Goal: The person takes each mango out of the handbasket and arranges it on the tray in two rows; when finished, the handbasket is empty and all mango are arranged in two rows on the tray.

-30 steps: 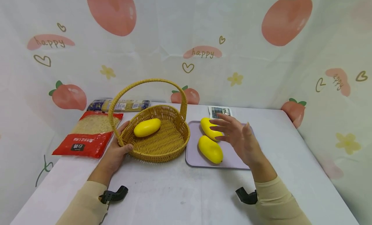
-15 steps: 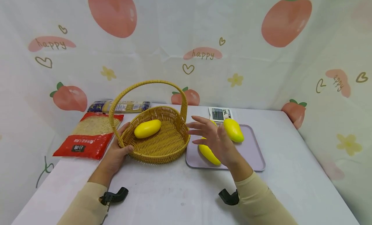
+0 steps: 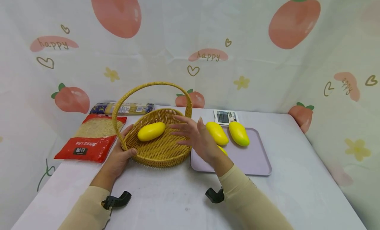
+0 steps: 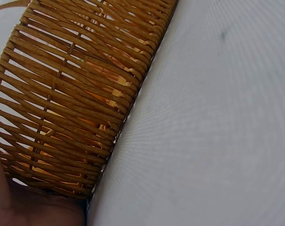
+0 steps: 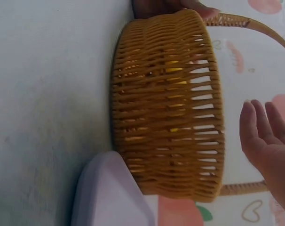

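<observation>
My left hand (image 3: 116, 160) grips the left side of a round wicker basket (image 3: 166, 161), thumb over its rim near the foot of the arched handle. One yellow mango (image 3: 151, 131) lies inside, toward the left wall. My right hand (image 3: 197, 137) hovers with fingers extended over the basket's right side, holding nothing. Beneath its wrist is a lilac tray (image 3: 253, 162) bearing two fully visible mangoes (image 3: 238, 133) and a third mango (image 3: 222, 150) mostly hidden by that hand. In the right wrist view, the extended fingers (image 5: 255, 125) stand above the basket's rim.
Left of the basket lies a red bag of grain-like food (image 3: 89, 137), close to my left hand. Behind it is a long blue-and-yellow packet (image 3: 127, 108). A small white packet (image 3: 226, 117) sits behind the tray, near the patterned backdrop (image 3: 166, 42).
My right hand has swept left from above the tray to the basket's right side, uncovering mangoes on the tray. The left hand keeps its grip and the basket stays put.
</observation>
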Tool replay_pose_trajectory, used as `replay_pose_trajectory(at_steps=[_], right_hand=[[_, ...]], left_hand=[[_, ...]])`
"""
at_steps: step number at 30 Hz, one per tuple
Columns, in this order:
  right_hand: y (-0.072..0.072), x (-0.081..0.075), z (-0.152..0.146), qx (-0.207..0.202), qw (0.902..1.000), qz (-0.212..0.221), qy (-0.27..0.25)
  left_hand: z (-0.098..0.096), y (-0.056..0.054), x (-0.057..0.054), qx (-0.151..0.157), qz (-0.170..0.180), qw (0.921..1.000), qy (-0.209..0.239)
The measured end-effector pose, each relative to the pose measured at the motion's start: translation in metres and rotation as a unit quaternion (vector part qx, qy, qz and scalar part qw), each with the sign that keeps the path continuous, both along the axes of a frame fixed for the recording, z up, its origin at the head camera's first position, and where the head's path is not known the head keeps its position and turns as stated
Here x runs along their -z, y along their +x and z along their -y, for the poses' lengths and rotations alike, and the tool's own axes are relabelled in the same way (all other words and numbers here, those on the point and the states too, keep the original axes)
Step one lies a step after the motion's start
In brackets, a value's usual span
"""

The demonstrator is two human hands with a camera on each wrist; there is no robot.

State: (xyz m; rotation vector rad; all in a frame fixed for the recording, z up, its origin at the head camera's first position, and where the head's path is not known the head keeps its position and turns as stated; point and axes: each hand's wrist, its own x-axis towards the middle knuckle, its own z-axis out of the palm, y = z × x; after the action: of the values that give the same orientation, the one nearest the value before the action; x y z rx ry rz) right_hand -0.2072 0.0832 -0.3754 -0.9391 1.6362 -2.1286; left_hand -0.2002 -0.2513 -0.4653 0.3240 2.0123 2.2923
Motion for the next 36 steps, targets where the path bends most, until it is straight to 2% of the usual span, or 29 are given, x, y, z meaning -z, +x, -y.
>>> replay_pose_trajectory(at_steps=[8,21,36], right_hand=[[-0.020,0.011,0.028,0.002,0.9989,0.027,0.037],[-0.048,0.017,0.059,0.027,0.9949,0.062,0.075],[-0.076,0.022,0.077,0.067,0.9918,0.051,0.096]], left_hand=[[0.000,0.003,0.000,0.002,0.003,1.0000,0.008],[0.002,0.003,0.003,-0.002,0.008,1.0000,0.002],[-0.002,0.000,-0.004,-0.001,0.013,0.9999,0.008]])
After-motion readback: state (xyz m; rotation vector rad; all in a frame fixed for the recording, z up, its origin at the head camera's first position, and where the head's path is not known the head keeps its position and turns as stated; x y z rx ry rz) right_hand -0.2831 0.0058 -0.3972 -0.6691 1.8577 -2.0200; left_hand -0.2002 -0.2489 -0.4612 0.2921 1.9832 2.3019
